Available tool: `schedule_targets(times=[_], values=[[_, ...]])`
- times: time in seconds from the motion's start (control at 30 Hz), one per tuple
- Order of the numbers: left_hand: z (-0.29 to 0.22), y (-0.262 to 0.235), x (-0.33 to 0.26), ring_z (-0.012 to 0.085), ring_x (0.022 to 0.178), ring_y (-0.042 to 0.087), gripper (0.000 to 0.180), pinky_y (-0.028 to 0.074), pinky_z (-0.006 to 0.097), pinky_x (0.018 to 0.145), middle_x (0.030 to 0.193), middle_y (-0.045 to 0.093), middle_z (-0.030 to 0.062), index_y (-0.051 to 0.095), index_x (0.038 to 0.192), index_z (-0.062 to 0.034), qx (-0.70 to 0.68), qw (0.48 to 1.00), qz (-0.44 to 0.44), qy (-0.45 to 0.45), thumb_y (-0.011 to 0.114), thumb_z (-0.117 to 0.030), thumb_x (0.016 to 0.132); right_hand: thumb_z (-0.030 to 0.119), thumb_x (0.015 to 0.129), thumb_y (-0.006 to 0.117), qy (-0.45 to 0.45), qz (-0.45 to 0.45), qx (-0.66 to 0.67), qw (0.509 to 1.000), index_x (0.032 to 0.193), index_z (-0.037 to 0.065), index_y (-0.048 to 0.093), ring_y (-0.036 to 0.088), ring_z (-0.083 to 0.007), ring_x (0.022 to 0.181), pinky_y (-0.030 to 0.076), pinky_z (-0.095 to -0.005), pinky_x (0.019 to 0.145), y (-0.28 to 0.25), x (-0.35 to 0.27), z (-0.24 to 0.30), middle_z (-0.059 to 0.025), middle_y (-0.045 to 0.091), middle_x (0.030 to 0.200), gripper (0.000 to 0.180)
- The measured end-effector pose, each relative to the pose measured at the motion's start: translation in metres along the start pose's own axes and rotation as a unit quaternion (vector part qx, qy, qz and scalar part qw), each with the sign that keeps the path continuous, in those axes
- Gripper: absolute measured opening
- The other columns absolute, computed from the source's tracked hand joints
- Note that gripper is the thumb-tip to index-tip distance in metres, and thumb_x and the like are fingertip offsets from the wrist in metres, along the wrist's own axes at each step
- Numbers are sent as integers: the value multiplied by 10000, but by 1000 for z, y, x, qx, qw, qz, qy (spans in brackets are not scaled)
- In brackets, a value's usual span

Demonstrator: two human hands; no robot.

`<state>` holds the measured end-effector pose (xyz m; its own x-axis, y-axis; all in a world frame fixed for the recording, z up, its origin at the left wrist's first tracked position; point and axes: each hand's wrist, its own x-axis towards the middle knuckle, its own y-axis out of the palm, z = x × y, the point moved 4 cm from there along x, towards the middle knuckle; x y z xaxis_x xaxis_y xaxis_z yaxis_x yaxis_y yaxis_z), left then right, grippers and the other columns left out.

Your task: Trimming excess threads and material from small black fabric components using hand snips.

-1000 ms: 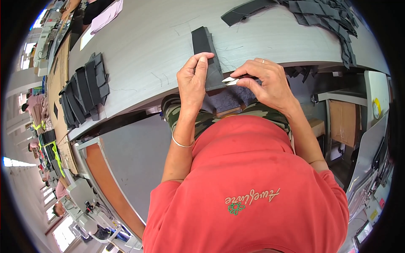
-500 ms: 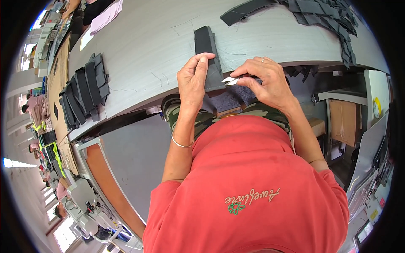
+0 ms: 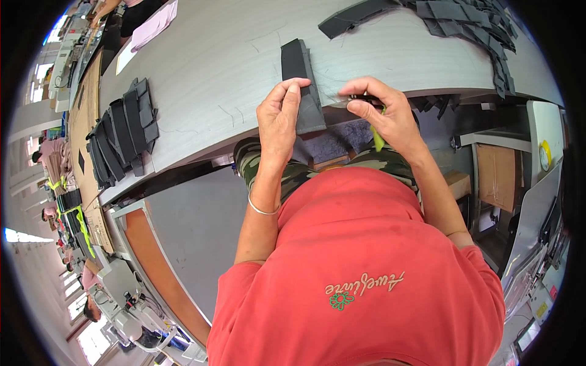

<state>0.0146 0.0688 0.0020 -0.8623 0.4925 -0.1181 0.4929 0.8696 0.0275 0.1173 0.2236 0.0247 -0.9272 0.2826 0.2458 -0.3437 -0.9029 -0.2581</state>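
Observation:
My left hand (image 3: 279,116) pinches the edge of a dark grey fabric strip (image 3: 299,67) between thumb and fingers. The strip lies partly on the table, and its near end hangs over the front edge. To its right, my right hand (image 3: 384,116) is closed around thread snips (image 3: 364,97), apart from the strip. Their dark body shows between thumb and forefinger, and the blades are blurred or hidden. A yellow-green tail (image 3: 378,139) hangs below the palm, seemingly attached to the snips.
The pale table (image 3: 207,67) has loose threads scattered on it. Stacked dark strips (image 3: 125,125) lie at the left, and a larger heap (image 3: 458,24) at the far right. Pinkish sheets (image 3: 154,25) lie at the far left, near another person (image 3: 137,15). A cardboard box (image 3: 495,177) stands under the table.
My right hand has turned the snips and drawn slightly back from the strip; the white blades no longer show clearly, and the yellow-green tail has come into sight. My left hand keeps its pinch.

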Motion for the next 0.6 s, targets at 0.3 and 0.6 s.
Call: schedule_targets(times=[0.3,0.6], values=[[-7,6,-9,99,949,512,590,429,233,820,1146,529,53,376,1407,-68,-99,988,122,0,569,20,857,151,817,703,88,17,14,996,882,9,651,503,-83,691,421,-252,636,11,4,-24,-31,593,735,165],[-5,5,-14,245,1045,613,903,487,324,877,1256,521,189,19,1501,-70,-149,972,173,-61,461,164,750,102,816,677,81,-194,-30,977,1160,88,611,534,-122,841,443,-264,778,-27,10,-27,-25,561,976,350]])
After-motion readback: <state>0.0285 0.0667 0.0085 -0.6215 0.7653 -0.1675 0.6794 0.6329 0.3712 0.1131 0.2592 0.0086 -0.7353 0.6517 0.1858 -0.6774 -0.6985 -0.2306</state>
